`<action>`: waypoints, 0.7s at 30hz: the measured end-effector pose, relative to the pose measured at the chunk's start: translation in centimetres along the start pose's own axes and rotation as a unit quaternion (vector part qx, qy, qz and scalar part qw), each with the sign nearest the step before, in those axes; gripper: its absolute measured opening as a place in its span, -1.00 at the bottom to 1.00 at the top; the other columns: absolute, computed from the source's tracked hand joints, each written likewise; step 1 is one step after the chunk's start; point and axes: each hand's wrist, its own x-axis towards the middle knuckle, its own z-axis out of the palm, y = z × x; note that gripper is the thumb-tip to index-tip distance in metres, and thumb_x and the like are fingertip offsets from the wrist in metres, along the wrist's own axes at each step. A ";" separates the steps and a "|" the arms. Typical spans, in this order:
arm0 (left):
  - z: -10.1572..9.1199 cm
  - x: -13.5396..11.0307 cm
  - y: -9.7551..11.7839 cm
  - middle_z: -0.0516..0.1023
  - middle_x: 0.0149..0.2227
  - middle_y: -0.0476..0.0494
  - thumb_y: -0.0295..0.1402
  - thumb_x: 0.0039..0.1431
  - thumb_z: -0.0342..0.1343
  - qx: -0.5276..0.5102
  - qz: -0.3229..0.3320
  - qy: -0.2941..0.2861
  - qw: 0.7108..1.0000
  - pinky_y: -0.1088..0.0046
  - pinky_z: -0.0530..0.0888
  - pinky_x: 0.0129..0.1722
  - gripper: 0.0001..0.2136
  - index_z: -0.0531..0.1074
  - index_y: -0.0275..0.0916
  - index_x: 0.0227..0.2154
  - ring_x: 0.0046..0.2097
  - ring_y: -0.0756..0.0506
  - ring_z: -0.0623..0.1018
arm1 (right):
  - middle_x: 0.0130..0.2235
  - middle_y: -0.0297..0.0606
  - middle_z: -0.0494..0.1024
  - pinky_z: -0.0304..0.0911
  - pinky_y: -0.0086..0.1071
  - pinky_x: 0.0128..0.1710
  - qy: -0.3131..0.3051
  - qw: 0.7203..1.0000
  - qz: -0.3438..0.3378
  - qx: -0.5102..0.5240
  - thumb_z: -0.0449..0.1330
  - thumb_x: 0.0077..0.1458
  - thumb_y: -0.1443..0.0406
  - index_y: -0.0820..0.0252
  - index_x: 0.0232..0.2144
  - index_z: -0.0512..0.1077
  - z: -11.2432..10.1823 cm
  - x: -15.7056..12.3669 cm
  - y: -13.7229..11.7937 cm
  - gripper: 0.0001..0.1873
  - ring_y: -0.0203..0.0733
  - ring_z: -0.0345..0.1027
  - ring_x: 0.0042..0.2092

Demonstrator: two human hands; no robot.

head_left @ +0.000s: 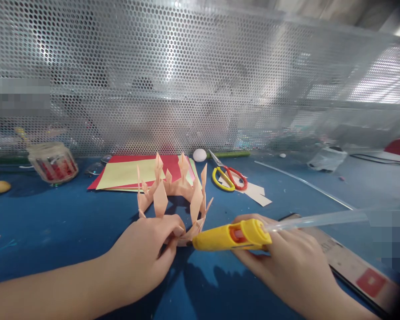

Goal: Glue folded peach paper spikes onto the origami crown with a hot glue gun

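A peach paper crown [160,198] with folded, pointed leaf shapes stands upright on the blue table. My left hand [150,249] pinches its near edge between thumb and fingers. In my right hand [286,253] is a yellow hot glue gun [231,235], its nozzle pointing left at the crown's band, close beside my left fingertips. Whether the tip touches the paper I cannot tell. From the gun's back end a clear glue stick [316,220] sticks out to the right. The fingers around the handle are partly hidden behind the gun.
Beyond the crown lie yellow and red paper sheets [130,173], scissors [228,173] on paper scraps [258,193], and a white ball [199,154]. A glass jar [53,162] is at left; a phone [353,262] lies under my right wrist. A perforated metal screen [186,89] borders the back.
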 end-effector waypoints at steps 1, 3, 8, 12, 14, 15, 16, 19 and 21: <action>0.0 0.0 0.0 0.33 -0.60 0.10 -0.47 0.10 -0.15 0.000 0.003 0.001 1.000 0.53 0.16 -0.55 -0.84 0.33 -0.18 -0.43 -0.62 0.03 0.25 | -0.61 -0.27 0.57 0.19 -0.38 -0.63 0.001 1.000 -0.001 0.000 -0.15 0.37 0.20 0.26 -0.50 0.50 0.0 0.0 0.0 -0.44 -0.26 0.41 -0.66; 0.0 0.0 -0.1 0.33 -0.61 0.10 -0.47 0.11 -0.16 0.001 0.008 0.005 1.000 0.53 0.17 -0.54 -0.81 0.35 -0.18 -0.41 -0.63 0.03 0.25 | -0.60 -0.27 0.58 0.19 -0.38 -0.63 0.000 1.000 -0.003 0.001 -0.15 0.38 0.18 0.26 -0.50 0.51 0.0 0.0 0.0 -0.42 -0.26 0.41 -0.66; 0.2 0.0 -0.3 0.42 -0.54 0.06 -0.46 0.15 -0.18 0.003 0.008 0.011 1.000 0.50 0.20 -0.51 -0.79 0.36 -0.17 -0.38 -0.60 0.00 0.30 | -0.53 -0.25 0.63 0.21 -0.38 -0.59 -0.007 1.000 0.002 0.005 -0.16 0.39 0.17 0.25 -0.50 0.51 0.1 -0.2 -0.1 -0.41 -0.26 0.45 -0.63; 0.4 -0.1 -0.4 0.47 -0.50 0.02 -0.44 0.17 -0.18 0.004 0.002 0.005 1.000 0.47 0.23 -0.48 -0.79 0.37 -0.16 -0.37 -0.56 -0.03 0.36 | -0.54 -0.26 0.62 0.19 -0.38 -0.60 -0.002 1.000 0.004 0.004 -0.15 0.39 0.17 0.24 -0.51 0.51 0.2 -0.1 -0.1 -0.41 -0.26 0.44 -0.64; 0.5 -0.1 -0.5 0.50 -0.47 0.00 -0.44 0.18 -0.19 0.004 -0.004 0.000 1.000 0.46 0.25 -0.46 -0.78 0.38 -0.16 -0.36 -0.50 -0.06 0.42 | -0.57 -0.28 0.60 0.18 -0.37 -0.62 -0.002 1.000 0.002 0.002 -0.16 0.39 0.17 0.24 -0.51 0.51 0.2 0.0 -0.1 -0.40 -0.26 0.42 -0.66; 0.5 -0.1 -0.5 0.52 -0.45 -0.01 -0.45 0.19 -0.19 0.004 -0.007 -0.003 1.000 0.45 0.26 -0.45 -0.77 0.39 -0.16 -0.35 -0.47 -0.08 0.45 | -0.59 -0.29 0.59 0.17 -0.37 -0.63 -0.004 1.000 0.001 0.002 -0.17 0.39 0.17 0.24 -0.51 0.51 0.1 0.0 -0.1 -0.40 -0.26 0.41 -0.66; 0.5 -0.1 -0.5 0.53 -0.44 -0.02 -0.45 0.19 -0.19 0.004 -0.009 -0.005 1.000 0.44 0.27 -0.43 -0.77 0.39 -0.16 -0.35 -0.45 -0.09 0.47 | -0.61 -0.30 0.57 0.16 -0.36 -0.64 -0.004 1.000 0.001 0.002 -0.16 0.39 0.16 0.24 -0.50 0.51 0.1 0.0 0.0 -0.40 -0.26 0.40 -0.67; 0.4 0.2 -0.5 0.55 -0.40 -0.03 -0.49 0.14 -0.16 0.003 -0.010 -0.017 1.000 0.42 0.29 -0.40 -0.77 0.40 -0.16 -0.31 -0.39 -0.12 0.51 | -0.63 -0.32 0.55 0.16 -0.36 -0.64 -0.006 1.000 0.002 0.004 -0.16 0.39 0.16 0.23 -0.49 0.51 0.1 0.0 0.0 -0.42 -0.26 0.39 -0.68; 0.3 0.3 -0.5 0.55 -0.38 -0.04 -0.52 0.10 -0.15 0.007 -0.013 -0.023 1.000 0.41 0.29 -0.39 -0.76 0.40 -0.17 -0.29 -0.37 -0.14 0.52 | -0.62 -0.31 0.56 0.17 -0.36 -0.64 -0.008 1.000 0.001 0.002 -0.16 0.38 0.17 0.23 -0.48 0.51 0.2 -0.1 0.0 -0.43 -0.25 0.39 -0.68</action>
